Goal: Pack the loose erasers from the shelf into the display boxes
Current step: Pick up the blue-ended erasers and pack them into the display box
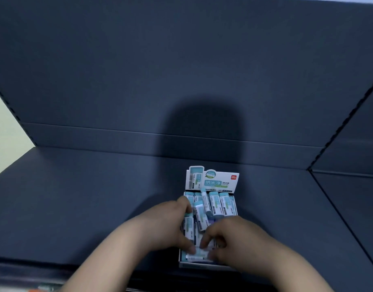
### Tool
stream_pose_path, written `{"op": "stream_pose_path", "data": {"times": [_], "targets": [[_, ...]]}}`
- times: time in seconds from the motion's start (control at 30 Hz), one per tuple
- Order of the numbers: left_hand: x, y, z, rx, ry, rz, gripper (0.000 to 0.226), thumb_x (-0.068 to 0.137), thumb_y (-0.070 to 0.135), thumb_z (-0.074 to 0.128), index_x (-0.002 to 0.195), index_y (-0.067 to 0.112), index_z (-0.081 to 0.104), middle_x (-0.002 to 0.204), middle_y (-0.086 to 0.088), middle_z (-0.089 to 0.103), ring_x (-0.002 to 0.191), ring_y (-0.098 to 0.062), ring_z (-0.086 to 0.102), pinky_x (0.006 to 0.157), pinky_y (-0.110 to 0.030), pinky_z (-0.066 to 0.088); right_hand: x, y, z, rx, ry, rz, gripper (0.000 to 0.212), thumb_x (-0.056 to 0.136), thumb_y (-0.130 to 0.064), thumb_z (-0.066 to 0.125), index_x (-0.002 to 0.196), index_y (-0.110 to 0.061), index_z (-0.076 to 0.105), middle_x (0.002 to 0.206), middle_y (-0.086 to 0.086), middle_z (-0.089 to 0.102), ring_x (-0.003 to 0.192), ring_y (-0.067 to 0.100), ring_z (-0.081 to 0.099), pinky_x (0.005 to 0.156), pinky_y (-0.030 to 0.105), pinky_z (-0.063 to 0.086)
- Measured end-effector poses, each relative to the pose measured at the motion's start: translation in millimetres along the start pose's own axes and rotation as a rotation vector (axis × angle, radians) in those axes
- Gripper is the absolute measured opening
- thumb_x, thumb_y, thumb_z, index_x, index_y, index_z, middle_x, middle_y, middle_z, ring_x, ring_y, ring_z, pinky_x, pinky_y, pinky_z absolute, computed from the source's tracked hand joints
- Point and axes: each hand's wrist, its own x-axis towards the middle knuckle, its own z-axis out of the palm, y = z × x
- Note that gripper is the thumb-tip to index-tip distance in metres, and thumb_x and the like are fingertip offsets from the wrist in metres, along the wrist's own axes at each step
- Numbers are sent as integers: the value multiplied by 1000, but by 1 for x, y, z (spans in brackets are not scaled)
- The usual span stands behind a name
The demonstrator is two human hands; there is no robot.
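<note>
A white display box (223,182) with a printed teal-and-white header card stands on the dark shelf (97,197), near its front edge. Several teal-and-white wrapped erasers (218,202) fill it; a row at the back lies tidy, and a few in the middle (201,216) lie askew on top. My left hand (166,224) reaches over the box's left side, thumb and fingers touching erasers. My right hand (234,239) covers the front right of the box, fingertips pinching an eraser (199,252) at the front. The box's front half is mostly hidden by both hands.
The shelf's dark back panel (181,81) rises behind the box, crossed by a shadow. A slotted upright (348,121) runs diagonally at the right, with another shelf bay (350,186) beyond it. A pale wall (4,133) shows at the left.
</note>
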Motion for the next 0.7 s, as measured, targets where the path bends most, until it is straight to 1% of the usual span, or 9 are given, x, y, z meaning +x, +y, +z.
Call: {"op": "stream_pose_path", "data": {"times": [0.07, 0.1, 0.17, 0.27, 0.3, 0.37, 0.5, 0.57, 0.7], "targets": [[-1, -1, 2, -12, 0, -9, 75, 63, 43, 82, 120, 25, 36, 100, 8, 47, 90, -11, 45, 73, -23, 36, -2, 0, -1, 18, -27, 0, 26, 79, -37, 63, 104, -40, 63, 61, -15, 45, 58, -5, 41, 54, 11, 30], [-1, -1, 3, -13, 4, -13, 75, 63, 44, 81, 120, 25, 36, 104, 6, 49, 91, -11, 45, 73, -24, 36, -3, 0, -2, 24, -11, 8, 25, 79, -38, 63, 104, -40, 63, 61, -15, 46, 59, -4, 43, 55, 12, 32], [-3, -3, 3, -9, 11, -17, 72, 67, 47, 78, 121, 26, 37, 110, 4, 52, 91, -12, 45, 75, -24, 36, -2, 0, -4, 15, 93, 37, 27, 82, -37, 60, 109, -41, 61, 68, -19, 47, 71, 0, 48, 64, 19, 38], [-4, -3, 3, 0, 47, -1, 57, 74, 45, 73, 116, 25, 41, 103, 5, 52, 90, -13, 47, 76, -26, 39, 5, -3, -8, -85, 273, 32, 43, 86, -36, 56, 127, -43, 46, 103, -20, 57, 104, 8, 53, 80, 24, 40], [-5, -3, 3, 16, 60, 6, 54, 75, 44, 72, 115, 24, 41, 104, 4, 53, 90, -13, 48, 78, -27, 40, 9, -4, -9, -139, 290, 23, 49, 85, -36, 56, 131, -42, 40, 115, -16, 57, 111, 11, 52, 85, 26, 41], [-6, -2, 5, 38, 77, 21, 51, 77, 42, 71, 115, 25, 41, 109, 2, 56, 92, -14, 49, 80, -28, 42, 16, -6, -9, -259, 278, 19, 54, 84, -37, 58, 133, -37, 36, 126, -9, 55, 117, 17, 50, 91, 31, 43], [-7, -2, 7, 66, 83, 83, 40, 81, 40, 65, 117, 34, 46, 112, 3, 54, 104, -15, 51, 87, -28, 42, 27, -7, -8, -383, 243, 25, 49, 81, -41, 61, 125, -28, 43, 122, -3, 57, 111, 22, 53, 87, 35, 47], [-8, -3, 8, 90, 104, 95, 37, 83, 41, 62, 117, 38, 49, 106, 4, 51, 106, -16, 51, 88, -28, 42, 28, -8, -8, -406, 239, 25, 52, 79, -44, 61, 125, -27, 43, 122, -3, 56, 111, 22, 53, 87, 35, 47], [-9, -3, 9, 72, 127, 126, 31, 87, 35, 60, 117, 43, 59, 90, 10, 39, 103, -13, 51, 83, -22, 37, 24, -8, -7, -414, 266, 6, 55, 78, -46, 60, 127, -26, 41, 123, -3, 54, 113, 21, 51, 87, 34, 45]]}}
